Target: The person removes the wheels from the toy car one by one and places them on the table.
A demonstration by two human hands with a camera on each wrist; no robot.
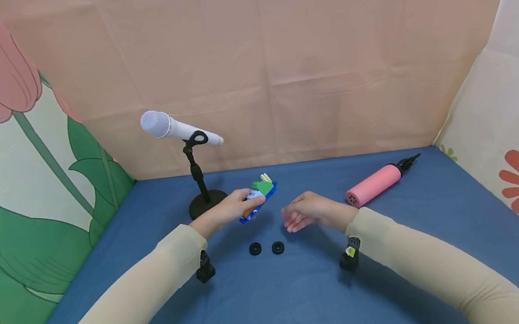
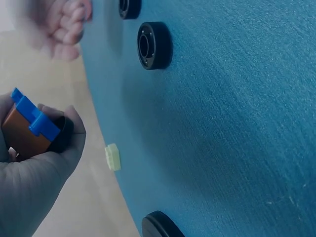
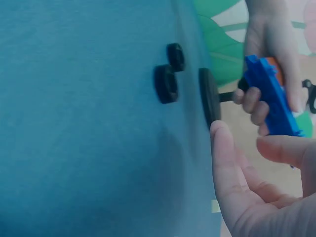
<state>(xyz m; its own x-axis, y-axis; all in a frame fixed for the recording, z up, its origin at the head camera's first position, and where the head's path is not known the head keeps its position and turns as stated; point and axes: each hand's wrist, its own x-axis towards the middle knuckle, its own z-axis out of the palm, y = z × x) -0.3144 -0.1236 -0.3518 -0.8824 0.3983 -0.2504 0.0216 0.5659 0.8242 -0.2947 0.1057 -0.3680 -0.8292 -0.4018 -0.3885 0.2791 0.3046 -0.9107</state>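
Left hand grips block toy; right hand empty, relaxed. We'd best steady toy, pinch wheels by rims.

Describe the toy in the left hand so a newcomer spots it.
On the blue table stands a microphone on a black stand. Just right of it, the left hand grips the toy: a blue-based build with green and orange parts. Unlike the plain black wheels, it is multicoloured.

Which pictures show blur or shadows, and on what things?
Left wrist view: the right grip is blurred, the nearer black ring looks sharper; head view: soft shadows lie on the blue cloth near each sleeve; right wrist view: broad, dim shadow on the cloth.
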